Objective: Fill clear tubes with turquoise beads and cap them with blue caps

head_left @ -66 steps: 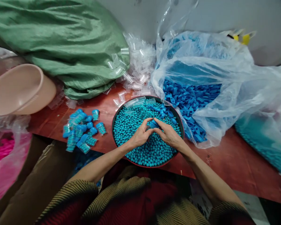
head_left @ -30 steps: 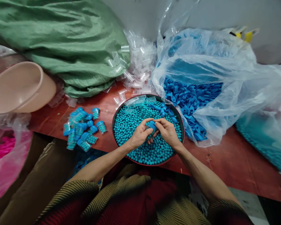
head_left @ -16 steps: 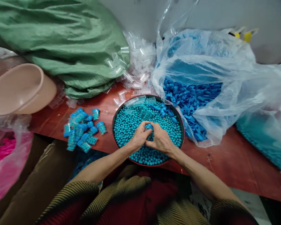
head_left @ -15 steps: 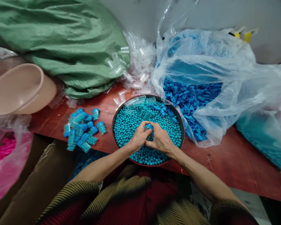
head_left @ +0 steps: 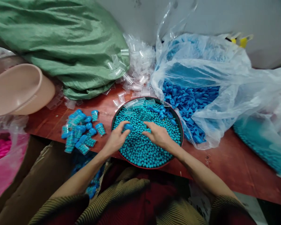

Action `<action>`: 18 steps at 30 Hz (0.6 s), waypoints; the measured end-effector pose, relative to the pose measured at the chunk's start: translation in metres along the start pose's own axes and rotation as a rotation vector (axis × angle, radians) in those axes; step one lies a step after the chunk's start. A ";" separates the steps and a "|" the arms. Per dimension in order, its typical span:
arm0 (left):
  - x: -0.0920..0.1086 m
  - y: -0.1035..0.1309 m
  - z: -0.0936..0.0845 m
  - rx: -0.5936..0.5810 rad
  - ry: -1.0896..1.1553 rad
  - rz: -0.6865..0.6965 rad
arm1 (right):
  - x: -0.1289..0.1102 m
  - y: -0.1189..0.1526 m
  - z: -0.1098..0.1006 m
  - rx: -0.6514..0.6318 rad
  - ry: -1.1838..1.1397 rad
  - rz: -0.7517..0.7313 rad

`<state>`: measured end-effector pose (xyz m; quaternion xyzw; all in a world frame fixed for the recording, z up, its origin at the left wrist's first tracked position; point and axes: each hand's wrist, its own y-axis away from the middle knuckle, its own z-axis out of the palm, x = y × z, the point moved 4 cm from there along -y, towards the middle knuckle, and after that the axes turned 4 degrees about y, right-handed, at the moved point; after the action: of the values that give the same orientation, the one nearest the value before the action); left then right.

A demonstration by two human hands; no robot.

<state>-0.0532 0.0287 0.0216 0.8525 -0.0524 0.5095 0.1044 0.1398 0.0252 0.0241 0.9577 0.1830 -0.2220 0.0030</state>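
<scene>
My left hand (head_left: 115, 139) is over the left side of a round pan (head_left: 112, 125) full of turquoise beads (head_left: 145, 153). Between its thumb and fingers is a small container with a blue cap (head_left: 128, 127); its body is mostly hidden by the hand. Above the beads on the right, my right hand (head_left: 158, 135) has its thumb and fingers apart and holds nothing. Clear plastic cups (head_left: 137, 101) and several loose blue caps (head_left: 165, 112) lie on the beads along the pan's far side. Left of the pan is a pile of capped, bead-filled cups (head_left: 78, 128).
Behind the pan are a green sack (head_left: 84, 47) and a heap of clear cups (head_left: 141, 59). A plastic bag of blue caps (head_left: 189, 97) lies open at right, near a bag of turquoise beads (head_left: 259, 147). A beige basin (head_left: 44, 97) stands at left on the red table (head_left: 224, 168).
My hands have separated. The left has moved left with the blue-capped container, while the right has let go of it and opened. The view has shifted slightly.
</scene>
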 end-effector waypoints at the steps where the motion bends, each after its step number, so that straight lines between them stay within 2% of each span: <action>1: -0.007 0.003 -0.019 0.058 -0.054 -0.010 | 0.012 -0.007 -0.007 0.067 0.021 0.049; 3: -0.023 0.009 -0.053 0.157 -0.160 -0.056 | 0.034 -0.023 -0.019 0.181 0.118 0.123; 5: -0.037 0.012 -0.078 0.257 -0.323 -0.141 | 0.049 -0.040 -0.024 0.211 0.270 0.137; 7: -0.044 0.013 -0.092 0.351 -0.514 -0.187 | 0.057 -0.054 -0.024 0.190 0.369 0.107; 9: -0.042 0.014 -0.093 0.438 -0.677 -0.183 | 0.060 -0.062 -0.019 0.156 0.398 0.063; 11: -0.035 0.014 -0.085 0.509 -0.752 -0.156 | 0.064 -0.065 -0.010 0.102 0.463 0.026; 13: -0.024 0.013 -0.069 0.522 -0.723 -0.087 | 0.071 -0.067 0.000 0.048 0.562 0.000; 15: -0.010 0.007 -0.044 0.410 -0.602 0.027 | 0.076 -0.068 0.004 0.054 0.606 -0.002; 18: 0.010 -0.008 0.000 0.217 -0.442 0.081 | 0.075 -0.064 0.004 0.094 0.681 -0.030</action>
<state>-0.0470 0.0369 0.0295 0.9467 -0.0534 0.3170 -0.0221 0.1780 0.1105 -0.0066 0.9731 0.1772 0.1023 -0.1058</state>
